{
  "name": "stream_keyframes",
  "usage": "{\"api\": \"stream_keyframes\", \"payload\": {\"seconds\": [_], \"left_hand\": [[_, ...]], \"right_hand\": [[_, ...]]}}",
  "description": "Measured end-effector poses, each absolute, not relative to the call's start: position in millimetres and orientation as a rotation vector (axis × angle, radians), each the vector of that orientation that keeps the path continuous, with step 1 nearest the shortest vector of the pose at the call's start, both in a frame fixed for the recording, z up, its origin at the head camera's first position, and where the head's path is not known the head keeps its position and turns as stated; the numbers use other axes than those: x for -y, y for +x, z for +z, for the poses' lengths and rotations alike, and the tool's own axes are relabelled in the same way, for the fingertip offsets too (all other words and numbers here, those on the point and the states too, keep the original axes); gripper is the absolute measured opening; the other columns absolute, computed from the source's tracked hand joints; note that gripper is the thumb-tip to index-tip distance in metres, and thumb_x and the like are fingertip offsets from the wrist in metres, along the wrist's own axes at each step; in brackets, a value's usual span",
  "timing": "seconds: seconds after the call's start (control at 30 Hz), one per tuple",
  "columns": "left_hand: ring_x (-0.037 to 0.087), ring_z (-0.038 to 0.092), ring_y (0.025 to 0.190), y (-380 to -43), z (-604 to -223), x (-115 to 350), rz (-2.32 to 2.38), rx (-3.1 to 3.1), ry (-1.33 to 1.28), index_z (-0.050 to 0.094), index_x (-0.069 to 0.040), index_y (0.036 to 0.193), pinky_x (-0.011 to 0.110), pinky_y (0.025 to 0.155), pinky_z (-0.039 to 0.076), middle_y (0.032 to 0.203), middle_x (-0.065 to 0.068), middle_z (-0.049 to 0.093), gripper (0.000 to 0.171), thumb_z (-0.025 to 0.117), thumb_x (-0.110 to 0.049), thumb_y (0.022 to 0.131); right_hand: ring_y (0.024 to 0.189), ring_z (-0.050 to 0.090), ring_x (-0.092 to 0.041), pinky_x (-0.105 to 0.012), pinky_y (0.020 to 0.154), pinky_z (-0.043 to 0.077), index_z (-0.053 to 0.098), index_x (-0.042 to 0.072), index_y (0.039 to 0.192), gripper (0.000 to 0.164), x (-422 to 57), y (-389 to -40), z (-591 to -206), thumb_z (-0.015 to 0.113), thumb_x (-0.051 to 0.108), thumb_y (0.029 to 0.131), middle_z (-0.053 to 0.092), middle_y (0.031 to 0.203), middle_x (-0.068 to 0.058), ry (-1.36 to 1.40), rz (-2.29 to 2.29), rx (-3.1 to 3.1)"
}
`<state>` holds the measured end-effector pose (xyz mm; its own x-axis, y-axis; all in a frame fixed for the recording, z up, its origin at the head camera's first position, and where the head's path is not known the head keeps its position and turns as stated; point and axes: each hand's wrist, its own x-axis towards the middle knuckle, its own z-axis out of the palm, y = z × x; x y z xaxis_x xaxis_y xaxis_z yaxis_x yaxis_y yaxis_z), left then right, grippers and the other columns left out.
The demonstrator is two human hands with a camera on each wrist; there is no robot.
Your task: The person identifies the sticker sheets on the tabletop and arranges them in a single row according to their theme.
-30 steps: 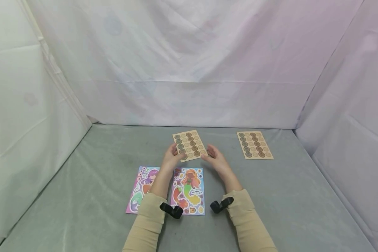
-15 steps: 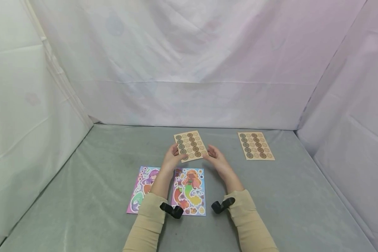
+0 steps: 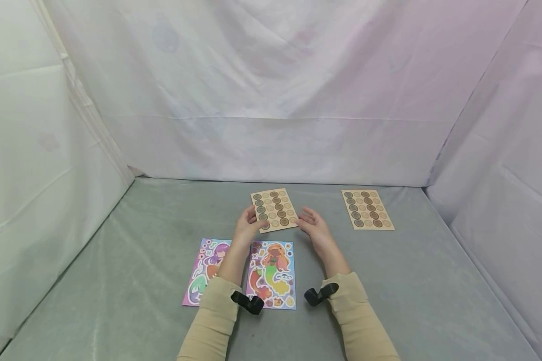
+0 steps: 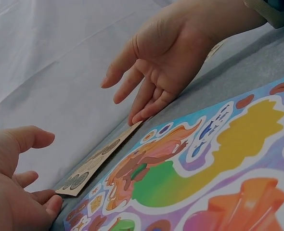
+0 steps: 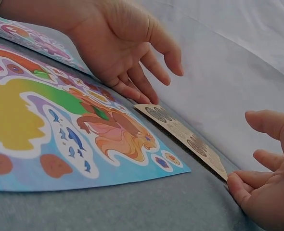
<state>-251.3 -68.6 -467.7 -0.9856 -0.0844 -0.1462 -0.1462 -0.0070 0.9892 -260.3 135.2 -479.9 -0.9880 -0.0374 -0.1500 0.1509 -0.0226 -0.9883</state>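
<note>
A tan sheet of round stickers (image 3: 276, 209) lies slightly turned near the back of the grey table, with my hands at either side. My left hand (image 3: 246, 226) is at its left edge, thumb over the near-left corner in the head view. In the left wrist view that thumb stands raised, while the lower fingers touch the sheet's corner. My right hand (image 3: 317, 231) is beside the near-right corner, its fingers loosely bent; in the right wrist view its fingertips (image 5: 236, 185) are right at the sheet's edge. Neither hand grips the sheet.
Nearer me lie two colourful mermaid sticker sheets, a blue-edged one (image 3: 271, 276) and a pink one (image 3: 200, 281) partly under my left forearm. Another tan sticker sheet (image 3: 368, 209) lies at the back right. White cloth (image 3: 271, 150) walls the back and sides.
The tan sheet between my hands has shifted slightly to the right and straightened a little. My right hand has moved slightly right, its thumb coming off the sheet's corner.
</note>
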Motion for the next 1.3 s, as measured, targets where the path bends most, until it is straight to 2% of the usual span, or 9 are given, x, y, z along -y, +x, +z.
{"api": "stream_keyframes", "payload": {"seconds": [0.2, 0.53, 0.83, 1.07, 1.3], "left_hand": [[0.029, 0.039, 0.128, -252.6, -469.2, 67.3, 2.196, -2.198, -0.297, 0.040, -0.008, 0.145, 0.041, 0.107, 0.033, 0.144, 0.011, 0.042, 0.073, 0.072, -0.005, 0.079], [0.030, 0.049, 0.118, -254.0, -470.4, 66.2, 2.324, -2.182, -0.311, 0.044, -0.005, 0.140, 0.040, 0.098, 0.044, 0.137, 0.014, 0.048, 0.067, 0.068, 0.006, 0.079], [0.029, 0.054, 0.113, -255.2, -470.8, 65.6, 2.315, -2.226, -0.339, 0.049, -0.009, 0.138, 0.036, 0.092, 0.048, 0.136, 0.010, 0.050, 0.065, 0.068, 0.008, 0.079], [0.028, 0.056, 0.109, -256.0, -471.6, 65.1, 2.358, -2.210, -0.334, 0.049, -0.007, 0.138, 0.031, 0.086, 0.052, 0.135, 0.010, 0.050, 0.065, 0.067, 0.012, 0.078], [0.030, 0.058, 0.106, -257.0, -472.0, 65.7, 2.425, -2.196, -0.306, 0.050, -0.006, 0.137, 0.028, 0.080, 0.054, 0.132, 0.011, 0.051, 0.065, 0.065, 0.016, 0.078]], "right_hand": [[0.129, 0.043, -0.031, -0.041, 0.105, 0.036, 0.035, 0.004, 0.146, 0.062, -135.3, -259.5, -478.8, 0.063, 0.006, 0.091, 0.044, 0.140, -0.023, 0.154, -2.212, -2.042], [0.121, 0.049, -0.030, -0.036, 0.098, 0.042, 0.037, 0.000, 0.144, 0.058, -135.8, -261.9, -478.8, 0.060, 0.000, 0.091, 0.047, 0.136, -0.025, 0.206, -2.294, -1.963], [0.116, 0.053, -0.027, -0.033, 0.097, 0.044, 0.040, 0.003, 0.143, 0.054, -135.2, -260.8, -477.2, 0.059, 0.002, 0.093, 0.049, 0.134, -0.022, 0.268, -2.308, -1.924], [0.104, 0.058, -0.020, -0.032, 0.094, 0.045, 0.037, -0.001, 0.144, 0.054, -136.6, -259.9, -476.0, 0.057, 0.000, 0.093, 0.049, 0.132, -0.026, 0.252, -2.351, -1.867], [0.095, 0.060, -0.014, -0.028, 0.090, 0.047, 0.039, 0.001, 0.143, 0.054, -136.4, -260.6, -474.2, 0.058, -0.001, 0.093, 0.051, 0.132, -0.025, 0.316, -2.368, -1.814]]}}
